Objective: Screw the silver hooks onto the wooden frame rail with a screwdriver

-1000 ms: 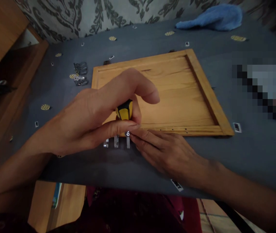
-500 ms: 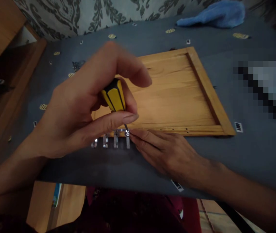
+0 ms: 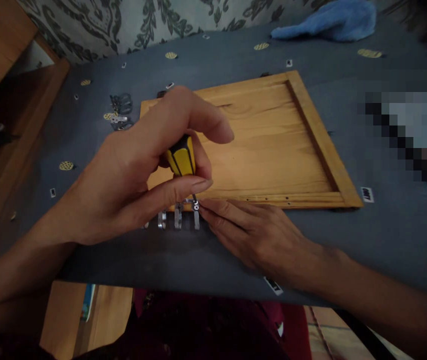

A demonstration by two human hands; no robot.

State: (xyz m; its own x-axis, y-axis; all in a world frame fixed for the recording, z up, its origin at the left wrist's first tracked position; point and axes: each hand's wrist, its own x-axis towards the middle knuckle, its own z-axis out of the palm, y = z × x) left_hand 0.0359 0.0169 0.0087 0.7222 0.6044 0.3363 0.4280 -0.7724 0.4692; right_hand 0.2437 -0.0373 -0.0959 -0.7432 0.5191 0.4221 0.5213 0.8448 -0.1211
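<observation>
My left hand [image 3: 138, 170] is wrapped round a yellow and black screwdriver [image 3: 183, 157], its index finger lifted and curved. The screwdriver's shaft points down to a screw at the right end of a shiny metal hook rail [image 3: 187, 201]. Several curved hooks hang from that rail over the near edge of a framed wooden board [image 3: 266, 145]. With fingers pressed together, my right hand [image 3: 254, 230] pinches at the rail's right end, against the board's edge. My left hand covers the rail's left part. Several small dark holes show along the near edge strip.
Metal hooks [image 3: 120, 107] lie in a pile beyond the board's left side. A blue cloth [image 3: 333, 22] rests at the back right of the grey patterned table cover [image 3: 228, 270]. A blurred-out object [image 3: 416, 130] is at the right. Wooden furniture [image 3: 6, 50] stands at the left.
My left hand and the screwdriver have shifted slightly right and down, and the hook pile shows more. My right hand stays at the rail's end.
</observation>
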